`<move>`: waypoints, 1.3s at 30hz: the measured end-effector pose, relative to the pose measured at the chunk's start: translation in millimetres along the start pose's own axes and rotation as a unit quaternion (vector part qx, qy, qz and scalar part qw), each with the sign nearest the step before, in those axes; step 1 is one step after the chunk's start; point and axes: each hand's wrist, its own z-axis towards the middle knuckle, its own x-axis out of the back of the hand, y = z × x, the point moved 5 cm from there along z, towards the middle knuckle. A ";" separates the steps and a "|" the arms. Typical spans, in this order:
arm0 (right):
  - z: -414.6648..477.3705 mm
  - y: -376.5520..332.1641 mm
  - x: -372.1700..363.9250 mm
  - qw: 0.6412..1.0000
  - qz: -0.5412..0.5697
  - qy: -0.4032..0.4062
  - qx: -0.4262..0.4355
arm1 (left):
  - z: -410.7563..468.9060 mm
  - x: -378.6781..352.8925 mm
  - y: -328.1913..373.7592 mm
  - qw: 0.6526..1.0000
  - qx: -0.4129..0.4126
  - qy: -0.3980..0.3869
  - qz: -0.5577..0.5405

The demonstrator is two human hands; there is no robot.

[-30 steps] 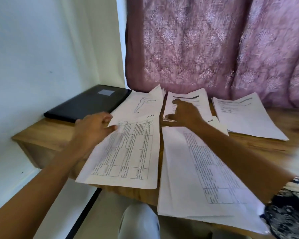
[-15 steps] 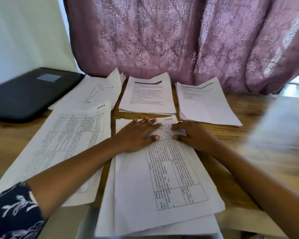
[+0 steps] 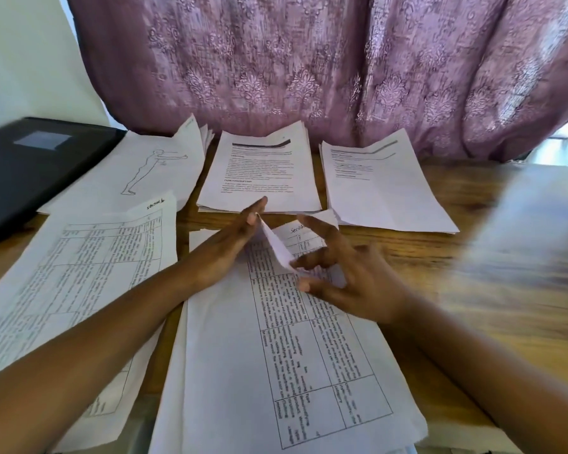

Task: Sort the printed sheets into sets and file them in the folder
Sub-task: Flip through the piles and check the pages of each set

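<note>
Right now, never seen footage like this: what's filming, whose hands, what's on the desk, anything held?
No machine: these are a person's bare hands, filmed by one wide-angle camera on their head, looking down. On the wooden table lie a black folder far left and three stacks at the back: a figure-drawing stack, a middle text stack and a right text stack. A table sheet lies near left, and a near stack in front. The left hand rests straight fingers against the top sheet at its bent-up edge; the right hand seems to pinch it. The far right is blurred.
</note>
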 end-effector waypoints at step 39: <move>-0.7 38.7 -2.0 0.976 -0.147 -0.033 -0.156 | 10.4 -6.2 -16.4 0.994 -0.046 -0.052 0.087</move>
